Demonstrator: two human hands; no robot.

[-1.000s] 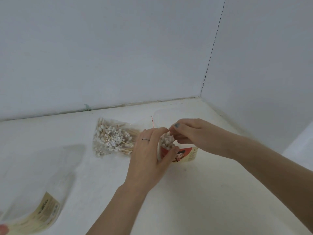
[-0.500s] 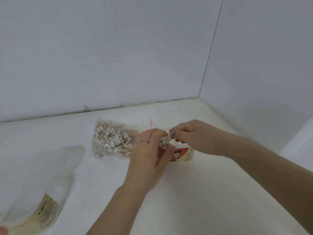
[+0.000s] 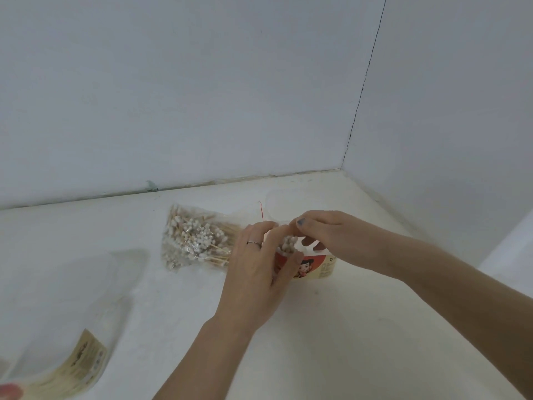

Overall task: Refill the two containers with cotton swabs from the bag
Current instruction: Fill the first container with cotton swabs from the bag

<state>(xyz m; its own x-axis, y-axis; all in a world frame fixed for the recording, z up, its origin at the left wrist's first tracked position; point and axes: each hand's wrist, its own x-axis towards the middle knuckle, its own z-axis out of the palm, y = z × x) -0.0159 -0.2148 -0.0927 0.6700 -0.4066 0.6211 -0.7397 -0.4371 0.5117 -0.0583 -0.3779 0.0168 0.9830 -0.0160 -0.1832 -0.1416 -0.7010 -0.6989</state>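
Over the last second I see the bundle of cotton swabs (image 3: 288, 244) sink lower into the red-labelled container (image 3: 313, 266), and my right hand (image 3: 323, 235) has shifted from gripping the bundle to reaching over its top. I judge the first refill to be nearly seated, with the swabs being settled rather than carried.

My left hand (image 3: 259, 272) stays curled round the near side of the container, thumb on the label and fingers bent over the rim beside the swab tips, steadying it on the desk (image 3: 346, 327). My right hand is partly closed, thumb and forefinger drawn together at the swab tips; whether they pinch a swab or only press, I cannot tell.

The bag (image 3: 196, 241) lies just left of the container, still holding many swabs. The second container (image 3: 57, 356) sits well apart at the near left, apparently unfilled.
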